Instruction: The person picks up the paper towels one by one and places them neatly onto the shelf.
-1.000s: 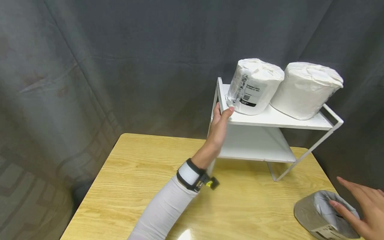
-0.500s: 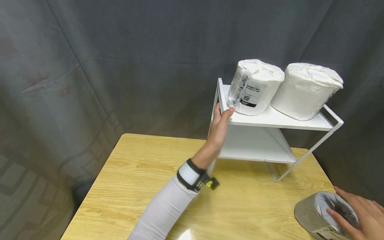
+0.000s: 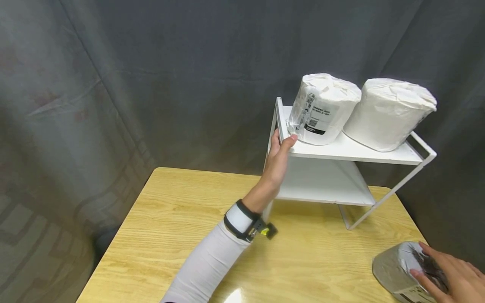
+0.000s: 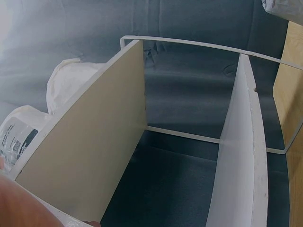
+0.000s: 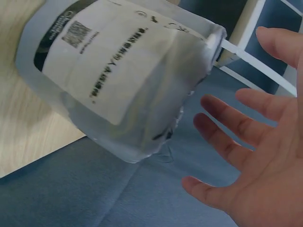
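My left hand (image 3: pixel 276 166) grips the left upper side of a white two-tier shelf rack (image 3: pixel 322 181), its thumb over the top board. Part of that hand (image 4: pixel 23 208) fills the lower left corner of the left wrist view. At the table's right side stands a plastic-wrapped paper roll (image 3: pixel 392 271), greyish in the shade; a printed label with a QR code shows on its wrapper (image 5: pixel 109 71) in the right wrist view. My right hand (image 3: pixel 458 275) is over the roll's top end, fingers spread. In the right wrist view a gap shows between fingertips and wrapper.
Two white wrapped paper rolls, a left one (image 3: pixel 329 109) with a label and a right one (image 3: pixel 390 115), stand on the top board. The rack stands on a wooden table (image 3: pixel 182 210). Dark grey curtains (image 3: pixel 208 84) hang behind and at the sides.
My right hand has moved lower and slightly left over the grey-looking roll's top end, and the shadow there has shifted. The left hand keeps its grip on the rack.
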Demonstrator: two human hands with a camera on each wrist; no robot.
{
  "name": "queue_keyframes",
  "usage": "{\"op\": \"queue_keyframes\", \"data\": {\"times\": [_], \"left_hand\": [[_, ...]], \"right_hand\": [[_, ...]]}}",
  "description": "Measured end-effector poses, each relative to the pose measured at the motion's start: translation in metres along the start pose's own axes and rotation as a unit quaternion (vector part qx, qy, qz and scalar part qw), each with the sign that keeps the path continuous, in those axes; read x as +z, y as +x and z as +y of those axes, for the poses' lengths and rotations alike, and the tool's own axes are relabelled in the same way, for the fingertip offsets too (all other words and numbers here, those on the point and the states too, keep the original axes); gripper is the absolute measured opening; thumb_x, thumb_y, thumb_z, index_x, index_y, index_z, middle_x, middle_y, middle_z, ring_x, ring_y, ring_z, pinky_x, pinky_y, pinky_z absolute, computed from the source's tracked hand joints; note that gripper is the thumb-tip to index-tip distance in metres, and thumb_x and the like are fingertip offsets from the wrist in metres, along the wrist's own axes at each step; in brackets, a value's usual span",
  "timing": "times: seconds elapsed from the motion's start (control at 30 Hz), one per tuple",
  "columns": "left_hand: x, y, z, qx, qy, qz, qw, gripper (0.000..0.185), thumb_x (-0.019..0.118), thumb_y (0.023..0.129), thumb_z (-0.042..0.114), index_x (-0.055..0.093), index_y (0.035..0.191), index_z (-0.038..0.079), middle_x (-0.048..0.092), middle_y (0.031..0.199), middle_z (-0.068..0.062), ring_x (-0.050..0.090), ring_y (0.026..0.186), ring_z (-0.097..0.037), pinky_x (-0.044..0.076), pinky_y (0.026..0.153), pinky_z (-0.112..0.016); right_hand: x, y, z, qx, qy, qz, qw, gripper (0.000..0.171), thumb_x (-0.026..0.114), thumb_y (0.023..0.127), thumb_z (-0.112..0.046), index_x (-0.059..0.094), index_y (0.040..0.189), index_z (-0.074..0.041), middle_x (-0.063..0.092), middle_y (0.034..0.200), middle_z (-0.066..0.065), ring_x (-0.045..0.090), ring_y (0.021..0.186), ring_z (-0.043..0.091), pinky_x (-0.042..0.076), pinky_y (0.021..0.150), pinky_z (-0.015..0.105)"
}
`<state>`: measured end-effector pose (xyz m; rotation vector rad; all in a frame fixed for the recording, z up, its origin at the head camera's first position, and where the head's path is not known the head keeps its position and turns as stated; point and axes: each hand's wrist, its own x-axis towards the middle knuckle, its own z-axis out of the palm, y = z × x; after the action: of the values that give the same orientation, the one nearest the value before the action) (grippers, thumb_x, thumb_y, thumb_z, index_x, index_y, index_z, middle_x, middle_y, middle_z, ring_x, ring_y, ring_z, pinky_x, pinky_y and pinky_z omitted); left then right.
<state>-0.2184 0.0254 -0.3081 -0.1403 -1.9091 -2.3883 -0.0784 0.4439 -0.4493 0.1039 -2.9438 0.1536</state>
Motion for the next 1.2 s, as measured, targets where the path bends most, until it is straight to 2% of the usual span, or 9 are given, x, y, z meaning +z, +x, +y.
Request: {"op": "queue_keyframes", "data": {"times": [0.1,0.17,0.53,0.8,1.03,1.2], "left_hand": [[0.0,0.0,0.0,0.0,0.0,-0.002,1.0,0.084,0.052,0.099,0.05,0.018,0.171,0.024,0.027,0.174,-0.004,0.026,0.16,-0.024,0.018,0.13,-0.052],[0.0,0.0,0.0,0.0,0.002,-0.001,1.0,0.084,0.052,0.099,0.05,0.017,0.171,0.024,0.026,0.175,-0.004,0.025,0.16,-0.024,0.017,0.13,-0.053],[-0.001,0.0,0.0,-0.005,0.007,0.001,1.0,0.084,0.052,0.099,0.052,0.017,0.171,0.025,0.027,0.175,-0.003,0.025,0.16,-0.025,0.017,0.129,-0.055],[-0.001,-0.002,0.0,-0.009,0.01,-0.001,0.9999,0.086,0.052,0.1,0.053,0.014,0.172,0.023,0.023,0.176,-0.004,0.022,0.161,-0.024,0.015,0.13,-0.055],[-0.001,-0.001,0.0,-0.006,0.009,0.0,0.9999,0.085,0.052,0.099,0.053,0.016,0.171,0.025,0.026,0.175,-0.003,0.025,0.16,-0.024,0.017,0.129,-0.055],[-0.001,-0.001,0.0,-0.008,0.016,0.001,0.9998,0.085,0.052,0.099,0.054,0.017,0.171,0.027,0.028,0.174,-0.003,0.027,0.159,-0.025,0.019,0.129,-0.055]], "right_hand": [[0.003,0.001,0.004,0.01,-0.015,-0.033,0.999,0.088,0.079,0.089,-0.056,0.048,0.142,0.008,0.06,0.119,0.042,0.054,0.107,0.063,0.037,0.094,0.076],[0.006,0.001,0.005,0.012,-0.02,-0.037,0.999,0.09,0.08,0.087,-0.057,0.049,0.142,0.007,0.061,0.118,0.041,0.056,0.105,0.062,0.04,0.089,0.076],[0.015,-0.004,0.002,0.019,-0.027,0.032,0.999,0.095,0.086,0.08,-0.056,0.05,0.144,0.004,0.063,0.108,0.033,0.06,0.094,0.057,0.044,0.084,0.073],[0.018,-0.008,-0.002,0.024,-0.026,0.055,0.998,0.093,0.086,0.079,-0.057,0.054,0.142,0.003,0.065,0.103,0.031,0.062,0.091,0.054,0.041,0.089,0.074],[0.025,-0.012,-0.003,0.058,-0.045,0.001,0.997,0.092,0.08,0.084,-0.061,0.051,0.144,0.003,0.058,0.116,0.039,0.057,0.106,0.061,0.031,0.105,0.079],[0.029,-0.013,-0.007,0.067,-0.058,-0.019,0.996,0.092,0.079,0.083,-0.065,0.053,0.139,0.003,0.056,0.121,0.041,0.053,0.111,0.061,0.029,0.105,0.078]]}}
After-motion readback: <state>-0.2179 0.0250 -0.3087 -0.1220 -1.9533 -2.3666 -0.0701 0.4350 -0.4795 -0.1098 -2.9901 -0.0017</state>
